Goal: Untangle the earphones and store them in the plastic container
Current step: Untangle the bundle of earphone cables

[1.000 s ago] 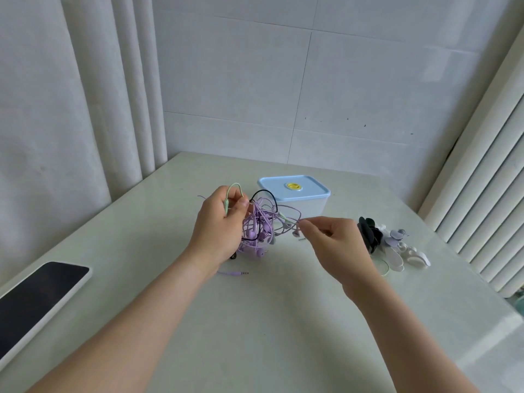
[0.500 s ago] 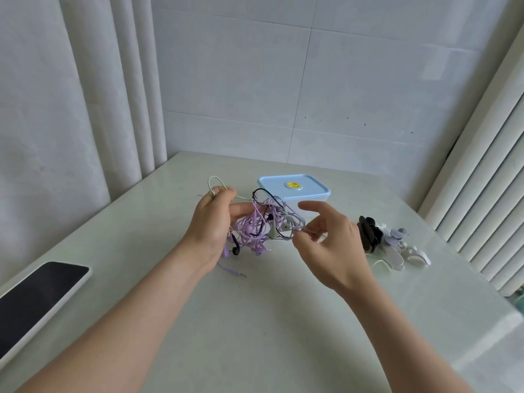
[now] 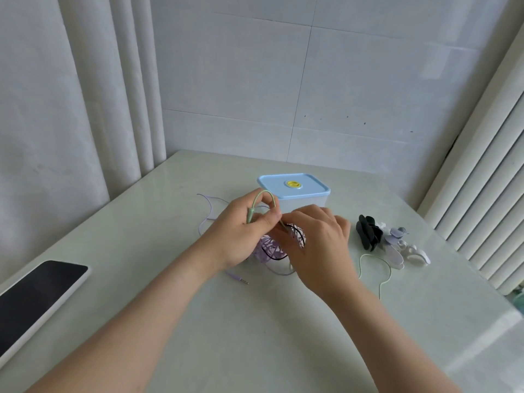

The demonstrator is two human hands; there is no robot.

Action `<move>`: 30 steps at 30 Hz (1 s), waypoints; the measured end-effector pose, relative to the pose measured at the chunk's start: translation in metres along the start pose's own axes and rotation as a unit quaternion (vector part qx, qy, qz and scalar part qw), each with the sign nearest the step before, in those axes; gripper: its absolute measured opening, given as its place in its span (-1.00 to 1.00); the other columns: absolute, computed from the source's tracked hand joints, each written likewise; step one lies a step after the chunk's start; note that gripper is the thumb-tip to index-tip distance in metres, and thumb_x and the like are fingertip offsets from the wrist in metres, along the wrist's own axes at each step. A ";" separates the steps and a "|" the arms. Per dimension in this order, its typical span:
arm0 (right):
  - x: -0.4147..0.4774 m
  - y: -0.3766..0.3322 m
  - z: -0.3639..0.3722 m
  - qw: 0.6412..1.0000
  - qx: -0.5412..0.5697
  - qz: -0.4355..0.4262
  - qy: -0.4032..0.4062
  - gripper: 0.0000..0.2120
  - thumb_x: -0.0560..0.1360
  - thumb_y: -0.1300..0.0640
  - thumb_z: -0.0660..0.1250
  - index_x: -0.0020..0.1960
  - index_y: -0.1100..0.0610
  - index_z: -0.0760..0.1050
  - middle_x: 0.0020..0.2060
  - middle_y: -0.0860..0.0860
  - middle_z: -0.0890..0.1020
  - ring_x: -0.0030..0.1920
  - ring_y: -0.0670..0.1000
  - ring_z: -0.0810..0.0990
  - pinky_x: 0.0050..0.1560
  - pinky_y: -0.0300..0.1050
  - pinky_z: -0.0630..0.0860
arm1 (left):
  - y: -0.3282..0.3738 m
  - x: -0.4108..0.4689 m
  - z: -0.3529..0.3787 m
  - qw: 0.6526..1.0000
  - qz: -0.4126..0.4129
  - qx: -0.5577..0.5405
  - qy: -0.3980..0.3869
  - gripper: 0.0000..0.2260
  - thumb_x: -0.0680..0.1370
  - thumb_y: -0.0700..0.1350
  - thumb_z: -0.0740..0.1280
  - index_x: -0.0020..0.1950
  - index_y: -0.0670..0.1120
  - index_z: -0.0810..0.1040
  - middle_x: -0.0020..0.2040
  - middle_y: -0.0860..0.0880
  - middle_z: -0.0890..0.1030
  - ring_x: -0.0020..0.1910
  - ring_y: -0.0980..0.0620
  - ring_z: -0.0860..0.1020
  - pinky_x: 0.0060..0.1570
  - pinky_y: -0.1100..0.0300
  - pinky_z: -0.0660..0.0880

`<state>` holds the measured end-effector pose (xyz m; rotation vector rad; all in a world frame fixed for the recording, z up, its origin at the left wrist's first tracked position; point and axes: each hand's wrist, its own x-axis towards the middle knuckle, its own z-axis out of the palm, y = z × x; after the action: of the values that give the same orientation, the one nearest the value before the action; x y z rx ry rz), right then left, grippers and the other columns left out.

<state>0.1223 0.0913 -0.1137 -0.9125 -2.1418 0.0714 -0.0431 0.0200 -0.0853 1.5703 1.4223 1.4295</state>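
Note:
A tangle of purple, black and pale green earphone cables (image 3: 273,249) lies on the table between my hands. My left hand (image 3: 241,231) pinches a looped green cable with its plug (image 3: 263,199) above the tangle. My right hand (image 3: 317,245) curls over the tangle's right side, fingers in the cables. A loose green cable (image 3: 380,268) trails right of my right wrist. A purple jack plug (image 3: 239,279) lies in front of the tangle. The plastic container (image 3: 300,198), clear with a closed blue lid, stands just behind my hands.
A tablet (image 3: 34,296) with a dark screen lies at the table's left front edge. A pile of black, lilac and white cable clips (image 3: 388,242) sits right of the container. Walls and curtains close in the table's far side.
Both hands have dropped with the tangle toward the table and come together. The green cable now loops above my left hand, and a green strand lies out to the right.

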 end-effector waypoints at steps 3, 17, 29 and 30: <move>0.002 0.003 -0.001 0.999 0.006 0.030 0.024 -0.95 0.55 0.02 0.49 -0.03 -0.14 0.68 -0.16 -0.16 0.64 -0.04 0.01 0.59 0.04 -0.03 0.27 | 0.001 0.003 -0.004 0.996 0.039 0.044 0.071 -0.92 0.67 -0.12 0.40 -0.03 -0.05 0.60 -0.16 0.00 0.63 -0.15 0.06 0.54 -0.04 0.21 0.45; 0.004 0.006 -0.005 0.989 0.045 0.129 0.051 -0.88 0.46 0.09 0.54 -0.03 -0.08 0.73 -0.15 -0.11 0.65 -0.14 0.02 0.63 0.02 0.03 0.56 | -0.012 0.010 -0.010 0.979 0.026 -0.034 0.200 -0.91 0.63 -0.09 0.41 0.02 -0.05 0.52 -0.34 0.06 0.46 -0.39 0.03 0.39 -0.21 0.05 0.44; 0.003 -0.001 0.000 0.993 0.083 0.064 0.063 -0.89 0.44 0.10 0.58 -0.05 -0.04 0.74 -0.21 -0.10 0.64 -0.16 0.03 0.65 -0.08 0.07 0.59 | -0.022 0.001 0.009 0.953 0.115 0.260 0.103 -0.94 0.61 -0.05 0.47 -0.02 0.09 0.62 -0.08 0.23 0.66 0.01 0.09 0.53 0.02 0.09 0.48; 0.004 -0.002 0.000 0.992 0.083 0.069 0.066 -0.91 0.45 0.07 0.57 -0.06 -0.06 0.73 -0.21 -0.11 0.64 -0.15 0.03 0.65 -0.05 0.08 0.59 | -0.020 0.002 0.009 0.950 0.132 0.257 0.119 -0.93 0.62 -0.07 0.44 -0.03 0.09 0.60 -0.07 0.22 0.64 0.04 0.04 0.51 0.07 0.08 0.46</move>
<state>0.1198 0.0925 -0.1110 -0.9398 -1.9178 0.2496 -0.0410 0.0291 -0.1055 2.0224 1.9005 1.5182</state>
